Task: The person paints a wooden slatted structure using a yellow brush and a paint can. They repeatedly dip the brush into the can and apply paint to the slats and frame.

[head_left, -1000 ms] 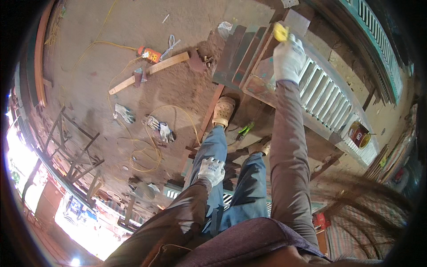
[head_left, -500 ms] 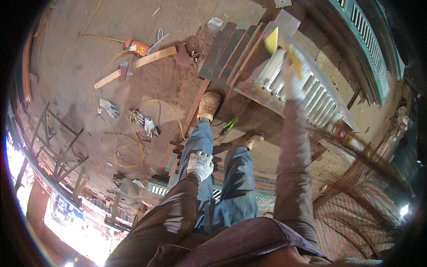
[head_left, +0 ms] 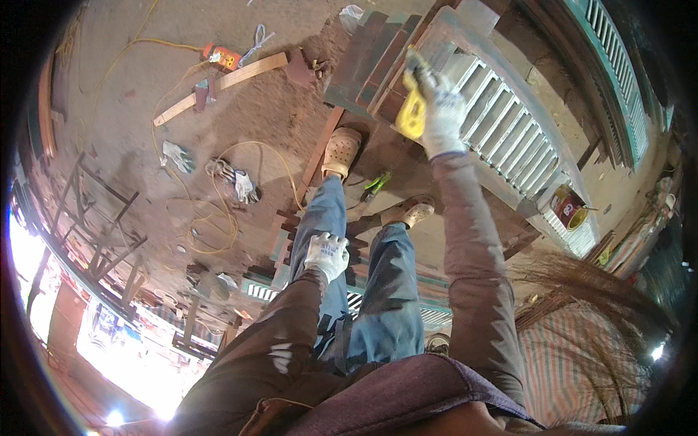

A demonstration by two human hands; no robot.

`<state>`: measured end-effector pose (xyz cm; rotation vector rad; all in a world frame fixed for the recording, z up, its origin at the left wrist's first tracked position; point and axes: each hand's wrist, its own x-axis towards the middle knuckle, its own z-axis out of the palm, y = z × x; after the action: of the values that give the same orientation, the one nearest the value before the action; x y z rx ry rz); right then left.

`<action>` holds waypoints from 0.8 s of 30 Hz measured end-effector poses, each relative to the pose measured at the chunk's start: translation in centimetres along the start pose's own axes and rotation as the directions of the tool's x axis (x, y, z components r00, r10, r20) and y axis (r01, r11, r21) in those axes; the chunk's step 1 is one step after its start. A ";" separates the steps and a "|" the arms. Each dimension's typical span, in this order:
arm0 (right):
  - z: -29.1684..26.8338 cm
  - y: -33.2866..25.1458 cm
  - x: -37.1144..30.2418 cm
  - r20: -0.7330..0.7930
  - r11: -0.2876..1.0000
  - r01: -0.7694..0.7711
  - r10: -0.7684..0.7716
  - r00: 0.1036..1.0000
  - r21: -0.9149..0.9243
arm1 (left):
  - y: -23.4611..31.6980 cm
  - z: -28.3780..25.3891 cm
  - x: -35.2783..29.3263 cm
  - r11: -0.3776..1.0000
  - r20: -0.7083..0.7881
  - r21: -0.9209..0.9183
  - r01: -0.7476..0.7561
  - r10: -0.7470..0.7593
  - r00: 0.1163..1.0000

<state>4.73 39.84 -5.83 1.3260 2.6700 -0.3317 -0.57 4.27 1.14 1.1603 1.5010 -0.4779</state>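
Observation:
My right hand, in a white glove, is closed around a yellow hand tool with a darker end. Motion smears it, and I cannot make out its exact kind. The tool is over the far left end of a louvred shutter panel with pale slats and a grey-brown frame; whether it touches the frame I cannot tell. My gloved left hand lies over my left knee, its fingers spread on the blue trouser leg, holding nothing. A dark red can stands at the panel's right end.
Dark boards lie left of the panel. Green louvred shutters curve along the right. Green-handled pliers lie between my feet. On the left floor are loose gloves, a yellow cord, a wooden strip and an orange box.
My right hand has swung left from over the slats to the panel's left end, with the yellow tool in it. My left hand stays on my knee.

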 end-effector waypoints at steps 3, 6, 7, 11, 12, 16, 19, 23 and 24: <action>0.7 -2.1 -5.4 -0.027 1.000 0.019 -0.019 0.999 0.007 | 0.7 0.4 0.8 0.999 -0.019 0.009 -0.041 0.041 0.999; 1.6 -5.1 -10.0 -0.028 0.990 0.132 -0.131 0.991 0.051 | 0.5 2.2 0.9 0.999 -0.096 0.030 -0.038 0.041 0.995; 3.7 -5.2 -12.9 0.037 0.982 0.110 -0.117 0.992 0.155 | 1.1 0.7 1.0 1.000 0.015 0.023 -0.011 0.010 1.000; 5.5 -6.2 -16.6 0.319 0.841 -0.225 0.066 0.945 0.492 | 1.0 0.3 0.4 0.994 0.064 0.108 0.025 -0.032 0.997; 4.3 -5.8 -15.5 -0.071 0.676 -0.056 0.158 0.985 0.735 | 0.2 1.3 0.1 0.993 -0.013 0.120 -0.007 0.008 1.000; -3.0 0.1 -3.5 -0.253 0.917 -0.160 0.263 0.931 0.365 | 0.1 2.6 0.2 0.998 0.011 0.069 -0.010 0.010 1.000; -2.5 4.4 5.2 -0.609 0.978 -0.050 0.166 0.775 0.203 | 0.1 1.4 0.2 0.998 -0.015 0.046 -0.053 0.053 0.998; -1.2 6.4 9.9 -0.295 0.978 -0.195 0.164 0.941 -0.076 | -0.2 2.6 0.8 0.997 -0.062 0.033 -0.066 0.068 0.996; 0.4 4.5 9.6 -0.258 0.947 -0.178 0.107 0.960 -0.268 | -0.2 1.7 0.5 0.998 -0.043 0.023 -0.050 0.051 0.998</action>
<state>2.55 49.79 -8.93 1.5355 2.6506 0.2454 0.22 2.99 0.11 1.2301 1.5028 -0.4384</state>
